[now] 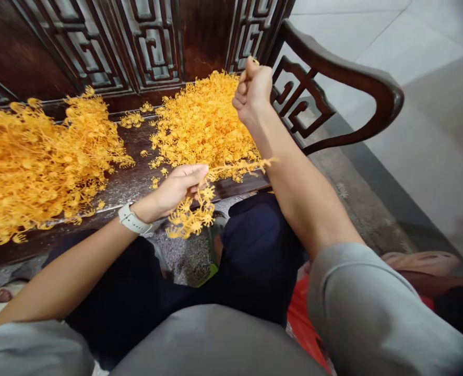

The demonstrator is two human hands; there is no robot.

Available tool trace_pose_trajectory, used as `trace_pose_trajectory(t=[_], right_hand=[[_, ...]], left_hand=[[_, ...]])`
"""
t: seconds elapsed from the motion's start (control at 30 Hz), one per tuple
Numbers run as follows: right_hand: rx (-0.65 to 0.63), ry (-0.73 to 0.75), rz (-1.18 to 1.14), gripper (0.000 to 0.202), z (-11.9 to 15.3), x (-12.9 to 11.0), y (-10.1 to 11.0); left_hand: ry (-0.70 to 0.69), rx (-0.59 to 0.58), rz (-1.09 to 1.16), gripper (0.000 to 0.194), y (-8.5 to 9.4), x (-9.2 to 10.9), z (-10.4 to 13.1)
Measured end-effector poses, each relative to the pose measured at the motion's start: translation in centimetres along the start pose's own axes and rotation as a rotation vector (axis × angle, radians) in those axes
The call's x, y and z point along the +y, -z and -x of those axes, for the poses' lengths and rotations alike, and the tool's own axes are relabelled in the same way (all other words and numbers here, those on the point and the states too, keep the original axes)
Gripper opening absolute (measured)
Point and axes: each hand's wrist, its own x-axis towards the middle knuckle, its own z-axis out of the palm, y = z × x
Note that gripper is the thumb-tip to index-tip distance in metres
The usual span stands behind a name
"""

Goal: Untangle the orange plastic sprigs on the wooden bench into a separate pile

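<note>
My left hand (182, 185), with a pale watch on its wrist, pinches a yellow plastic stem. From it a cluster of flower-like pieces with thin prongs (192, 216) hangs over the gap between my knees, and a thin length of stem sticks out to the right. My right hand (253, 91) is raised at the back right with its fingers curled closed. A bit of yellow shows at its fingertips, apparently a small piece. Below and left of that hand lies a heap of loose yellow pieces (203, 125). Farther left is a larger pile of yellow clusters on stems (47, 162).
Both heaps lie on a dark wooden bench seat (127, 183) against a carved lattice back (153, 42). A curved wooden armrest (372, 89) stands to the right. Something red (304, 324) lies beside my right leg. Speckled floor shows between my legs.
</note>
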Motion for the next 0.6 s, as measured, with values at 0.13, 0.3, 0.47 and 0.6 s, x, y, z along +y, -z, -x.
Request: trace_pose_trajectory(t=[0.13,0.3,0.47,0.6], right_hand=[[-0.127,-0.072,0.329,0.034,-0.6,1.9,1.3],[-0.325,0.023,0.531,0.032,2.9,1.7,0.2],[-0.768,0.048,0.371,0.058,7.7,1.1,-2.2],[-0.828,0.258,0.286,0.056,9.4,2.6,-4.0]], left_hand=[[-0.104,0.178,0.016,0.037,0.1,0.3,0.0],[-0.133,0.381,0.098,0.025,2.4,0.7,-1.3],[-0.219,0.471,0.062,0.034,4.0,-0.3,-2.3],[-0.29,0.495,-0.046,0.043,4.3,-0.8,-2.7]])
